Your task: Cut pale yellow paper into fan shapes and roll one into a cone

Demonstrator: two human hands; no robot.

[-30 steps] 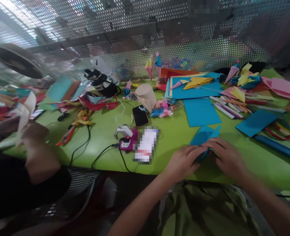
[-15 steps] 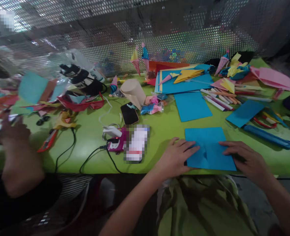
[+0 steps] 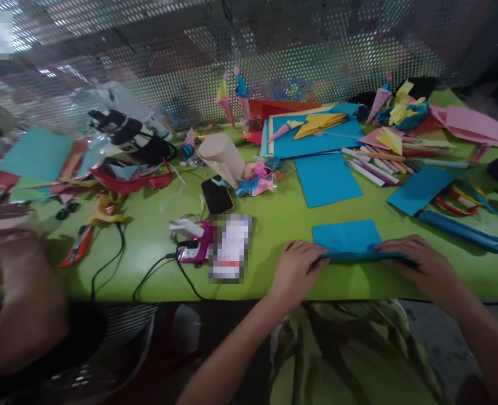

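A blue sheet of paper [image 3: 347, 235] lies on the green table in front of me, its near part folded up and over. At the left end of the raised fold, my left hand [image 3: 298, 270] closes its fingers on the paper. My right hand [image 3: 417, 263] grips the right end of the same fold, fingers bent over it. Just behind is another flat blue sheet [image 3: 329, 180]. A blue folded piece [image 3: 421, 189] rests to the right, by a blue cutter [image 3: 463, 232].
The green table [image 3: 148, 225] bears a pixelated phone [image 3: 231, 247], a purple power strip [image 3: 196, 250] with cables, a dark phone [image 3: 217, 196], a paper roll [image 3: 221, 154] and rolled paper sticks [image 3: 373, 171]. Another person's arm [image 3: 30, 292] is at the left, near an orange cutter [image 3: 78, 244].
The near part of the blue sheet, flat before, is now folded up away from me. Both my hands have closed on its ends. The other person's hand at the left has shifted.
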